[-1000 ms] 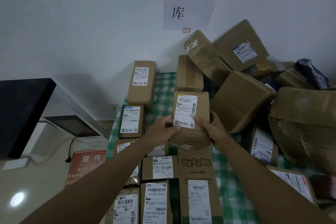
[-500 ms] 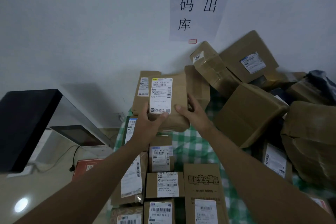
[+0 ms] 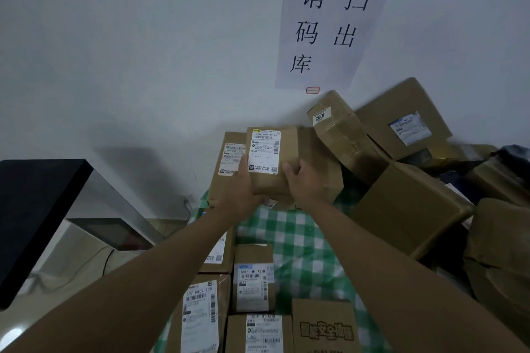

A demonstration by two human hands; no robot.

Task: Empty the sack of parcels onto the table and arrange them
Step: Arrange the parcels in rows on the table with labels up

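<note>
Both bare forearms are stretched forward and upward from the lower corners toward the far end of the table; the left hand (image 3: 239, 195) is curled round the lower left edge of a small brown cardboard parcel with a white barcode label (image 3: 271, 162), thumb laid beside the label; the right hand (image 3: 304, 180) is wrapped round its lower right side, fingers bent over the front face; the parcel is thus gripped between both hands, label toward the camera, held just in front of the white wall and above the green-and-white checked tablecloth (image 3: 289, 235). Directly behind the left hand a taller labelled brown carton (image 3: 229, 157) stands upright; to the right of the right hand a heap of plain and taped brown cardboard boxes (image 3: 401, 203) is tumbled; below the wrists, flat labelled parcels (image 3: 252, 278) are laid in rows; cardboard surfaces are matt, tape glossy.
</note>
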